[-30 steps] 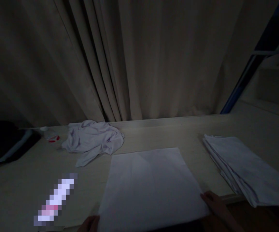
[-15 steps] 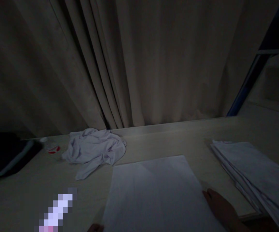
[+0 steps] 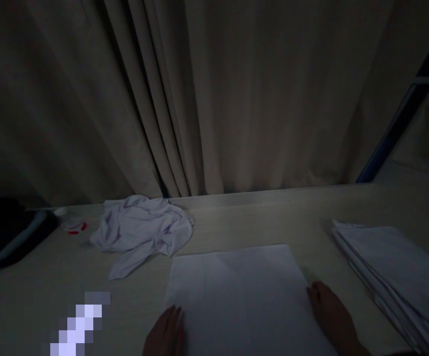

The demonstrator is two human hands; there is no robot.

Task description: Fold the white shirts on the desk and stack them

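Head view showed a very dark scene, with a long beige pleated curtain (image 3: 214, 99) that hung behind a pale wooden desk (image 3: 259, 212). On the desk, the largest item was a flat folded white cloth (image 3: 240, 301), which lay in the middle near the front edge. At the right side a stack of folded white cloths (image 3: 396, 277) was placed apart from it, and at the back left a crumpled white garment (image 3: 143, 230) lay in a heap. Further left there was a dark bag with a pale edge (image 3: 6, 232), and beside it a small clear object with a red mark (image 3: 73, 225), too dim to identify.

Compared with one second before, the left hand (image 3: 166, 333) had come up from the bottom edge and now lay with open fingers on the left front part of the flat cloth. The right hand (image 3: 331, 316) had stayed at the right edge of the same cloth, also flat and open, holding nothing. The cloth itself had not moved and kept its shape. I judged that both hands were pressing or smoothing the cloth, so the work on this piece looked close to finished, with the crumpled garment not yet touched.
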